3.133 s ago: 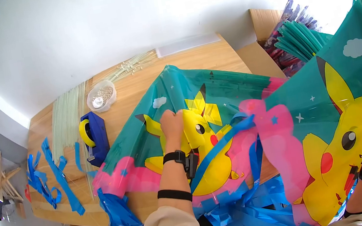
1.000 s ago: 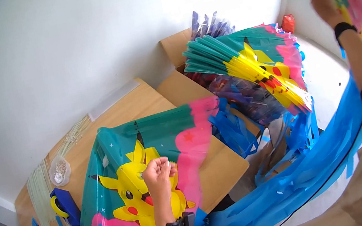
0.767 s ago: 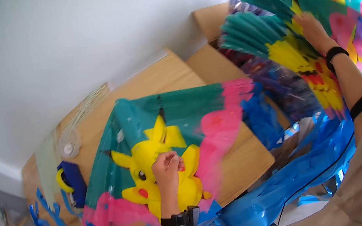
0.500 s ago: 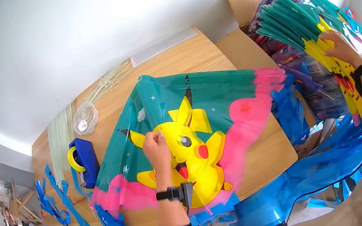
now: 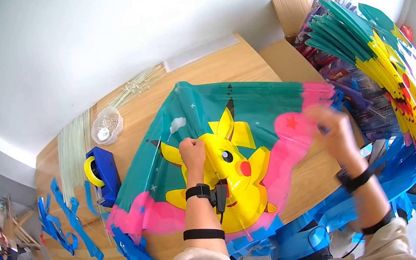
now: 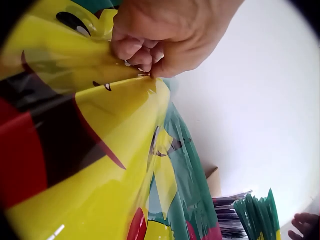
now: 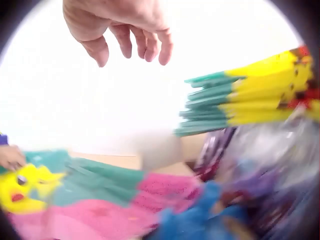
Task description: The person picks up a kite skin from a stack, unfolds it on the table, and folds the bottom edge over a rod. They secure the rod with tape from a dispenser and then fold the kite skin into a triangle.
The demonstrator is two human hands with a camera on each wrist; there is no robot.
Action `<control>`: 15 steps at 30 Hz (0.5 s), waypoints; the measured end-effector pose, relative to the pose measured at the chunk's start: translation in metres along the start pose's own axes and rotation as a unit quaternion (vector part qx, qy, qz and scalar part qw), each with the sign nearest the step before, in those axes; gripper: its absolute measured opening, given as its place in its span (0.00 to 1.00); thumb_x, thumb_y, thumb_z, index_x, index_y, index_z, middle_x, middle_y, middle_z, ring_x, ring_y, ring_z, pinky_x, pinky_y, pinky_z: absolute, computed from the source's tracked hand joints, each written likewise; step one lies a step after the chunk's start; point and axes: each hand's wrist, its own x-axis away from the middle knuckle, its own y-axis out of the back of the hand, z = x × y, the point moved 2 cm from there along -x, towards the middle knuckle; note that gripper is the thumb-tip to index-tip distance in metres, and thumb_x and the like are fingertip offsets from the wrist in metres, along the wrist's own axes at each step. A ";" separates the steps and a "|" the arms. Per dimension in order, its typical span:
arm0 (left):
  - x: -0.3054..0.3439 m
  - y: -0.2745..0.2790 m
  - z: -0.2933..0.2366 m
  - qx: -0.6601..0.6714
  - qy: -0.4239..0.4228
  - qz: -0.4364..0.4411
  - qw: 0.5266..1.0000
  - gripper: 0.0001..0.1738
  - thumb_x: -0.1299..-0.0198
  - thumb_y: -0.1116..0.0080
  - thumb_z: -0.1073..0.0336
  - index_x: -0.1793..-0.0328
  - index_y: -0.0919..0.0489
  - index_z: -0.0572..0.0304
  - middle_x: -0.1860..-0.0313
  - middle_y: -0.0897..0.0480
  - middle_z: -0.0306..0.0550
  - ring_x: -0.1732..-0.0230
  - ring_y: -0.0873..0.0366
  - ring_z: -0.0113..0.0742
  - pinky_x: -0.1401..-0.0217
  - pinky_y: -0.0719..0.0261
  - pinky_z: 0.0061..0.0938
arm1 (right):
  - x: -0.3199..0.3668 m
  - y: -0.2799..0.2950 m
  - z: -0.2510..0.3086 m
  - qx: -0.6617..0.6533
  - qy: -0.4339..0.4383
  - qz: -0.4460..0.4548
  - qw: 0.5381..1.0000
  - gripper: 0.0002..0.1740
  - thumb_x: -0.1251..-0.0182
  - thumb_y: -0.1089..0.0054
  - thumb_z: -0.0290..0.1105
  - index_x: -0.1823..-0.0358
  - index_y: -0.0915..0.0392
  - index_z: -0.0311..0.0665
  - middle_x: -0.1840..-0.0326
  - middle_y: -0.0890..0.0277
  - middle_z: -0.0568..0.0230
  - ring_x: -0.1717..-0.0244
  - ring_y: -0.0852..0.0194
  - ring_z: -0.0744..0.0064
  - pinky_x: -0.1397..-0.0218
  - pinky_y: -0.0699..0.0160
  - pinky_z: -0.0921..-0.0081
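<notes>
A plastic kite (image 5: 244,190) printed with a yellow cartoon character, green sky and pink clouds lies spread on the wooden table. My left hand (image 5: 193,157) pinches a raised fold along its middle; close up in the left wrist view, thumb and curled fingers meet on the film (image 6: 120,115). To the right, my right hand (image 5: 335,130) is blurred over the kite's pink wing end. Its fingers hang apart with nothing in them in the right wrist view. Further right, a stack of matching folded kites (image 5: 385,79) lies on top of a box's contents.
A blue tape dispenser (image 5: 109,175), a clear tub (image 5: 95,133) of small rings and thin pale rods (image 5: 76,153) sit at the table's left. Blue strips (image 5: 72,216) lie near its left edge. A cardboard box (image 5: 285,60) stands behind the right end; blue tails (image 5: 365,202) hang in front.
My right hand carried another kite to the right, laid it on the stack, let go and came back left. My left hand, loosely curled above the spread kite, now pinches its fold.
</notes>
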 end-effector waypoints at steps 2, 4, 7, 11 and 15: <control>0.001 0.017 -0.014 0.053 -0.008 0.012 0.998 0.08 0.53 0.41 0.69 0.74 0.22 0.70 0.77 0.20 0.59 0.72 0.20 0.53 0.68 0.25 0.40 | 0.024 -0.049 0.021 -0.072 -0.022 0.047 0.996 0.11 0.51 0.32 0.24 0.65 0.21 0.32 0.65 0.20 0.53 0.62 0.20 0.57 0.59 0.21 0.68; 0.018 0.054 -0.061 0.153 -0.044 0.012 0.987 0.07 0.54 0.42 0.72 0.75 0.23 0.71 0.81 0.21 0.55 0.78 0.22 0.45 0.72 0.26 0.33 | 0.026 -0.074 0.043 -0.100 -0.020 0.060 0.993 0.10 0.50 0.32 0.25 0.67 0.22 0.32 0.68 0.21 0.53 0.65 0.20 0.58 0.62 0.22 0.68; 0.057 0.065 -0.094 0.181 -0.142 0.060 0.971 0.05 0.52 0.42 0.72 0.74 0.24 0.67 0.82 0.23 0.51 0.81 0.25 0.37 0.75 0.28 0.31 | 0.022 -0.102 0.080 -0.179 -0.120 0.068 0.974 0.10 0.49 0.34 0.24 0.67 0.27 0.31 0.73 0.25 0.53 0.71 0.23 0.54 0.67 0.24 0.66; 0.108 0.071 -0.149 0.227 -0.192 0.166 0.940 0.05 0.47 0.41 0.73 0.67 0.25 0.66 0.79 0.24 0.40 0.75 0.26 0.23 0.71 0.28 0.22 | 0.022 -0.119 0.075 -0.187 -0.136 0.013 0.973 0.07 0.42 0.43 0.22 0.72 0.34 0.32 0.78 0.35 0.56 0.73 0.29 0.70 0.73 0.32 0.71; 0.082 0.092 -0.131 0.312 -0.218 0.118 0.917 0.04 0.43 0.41 0.72 0.63 0.24 0.64 0.71 0.22 0.37 0.68 0.25 0.21 0.63 0.25 0.18 | 0.029 -0.056 0.041 -0.254 -0.217 -0.026 0.942 0.08 0.40 0.44 0.22 0.76 0.31 0.34 0.80 0.39 0.72 0.75 0.40 0.86 0.77 0.43 0.81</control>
